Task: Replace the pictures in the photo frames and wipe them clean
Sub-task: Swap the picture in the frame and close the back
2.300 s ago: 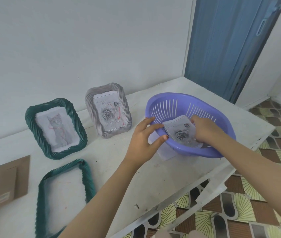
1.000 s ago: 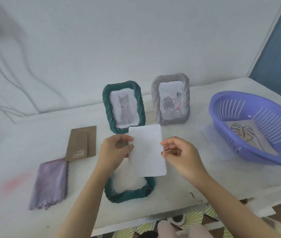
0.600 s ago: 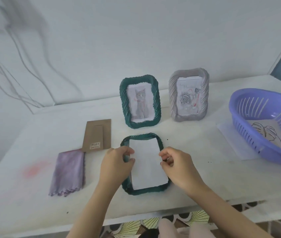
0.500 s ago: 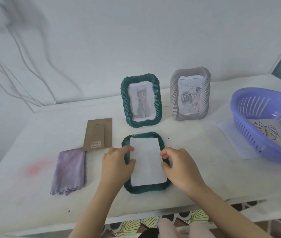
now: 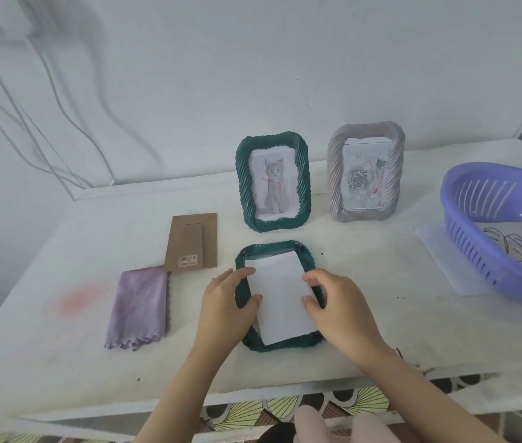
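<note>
A dark green ribbed photo frame (image 5: 273,247) lies flat on the white table (image 5: 381,314) in front of me. A white picture sheet (image 5: 280,298), blank side up, rests in its opening, slightly skewed, with its lower edge over the bottom rim. My left hand (image 5: 226,303) pinches the sheet's left edge between thumb and forefinger. My right hand (image 5: 341,302) pinches the right edge the same way. Behind stand a green frame with a cat picture (image 5: 273,183) and a grey frame with a rose picture (image 5: 365,174).
A brown cardboard backing (image 5: 191,241) lies left of the flat frame, with a folded purple cloth (image 5: 140,306) below it. A purple slotted basket (image 5: 464,225) at the right holds a leaf drawing (image 5: 509,247) and sits on a thin white sheet (image 5: 438,251). The table's front edge is near.
Both hands took a picture from the basket, carried it left and lowered it blank side up into the flat green frame. My view turned left with them.
</note>
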The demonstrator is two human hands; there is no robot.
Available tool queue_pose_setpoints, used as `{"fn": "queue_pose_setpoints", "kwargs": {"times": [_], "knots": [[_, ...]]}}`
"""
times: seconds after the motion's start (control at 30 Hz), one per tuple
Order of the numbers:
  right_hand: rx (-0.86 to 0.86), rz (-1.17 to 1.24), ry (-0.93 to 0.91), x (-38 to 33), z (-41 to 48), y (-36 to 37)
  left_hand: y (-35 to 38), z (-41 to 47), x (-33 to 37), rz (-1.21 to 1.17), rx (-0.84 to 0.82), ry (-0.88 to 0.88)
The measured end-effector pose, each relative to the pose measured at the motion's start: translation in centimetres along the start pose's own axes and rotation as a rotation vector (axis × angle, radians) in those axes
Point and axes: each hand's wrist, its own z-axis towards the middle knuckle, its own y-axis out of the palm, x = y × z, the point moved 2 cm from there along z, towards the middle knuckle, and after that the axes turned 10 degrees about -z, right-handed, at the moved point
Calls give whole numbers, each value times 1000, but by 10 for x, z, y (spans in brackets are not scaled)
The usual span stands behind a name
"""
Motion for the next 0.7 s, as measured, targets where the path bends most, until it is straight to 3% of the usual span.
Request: {"fn": "queue_pose_setpoints", "kwargs": {"times": [0.27,0.4,0.7], "knots": [[7,17,34,-1,1,0,-1,1,-2,-136,12,-27],[-21,57,50,-2,1,0,1,1,-1,-348,40,-112],[-53,207,131,3,4,1,1,6,-1,-441,57,-57]]}}
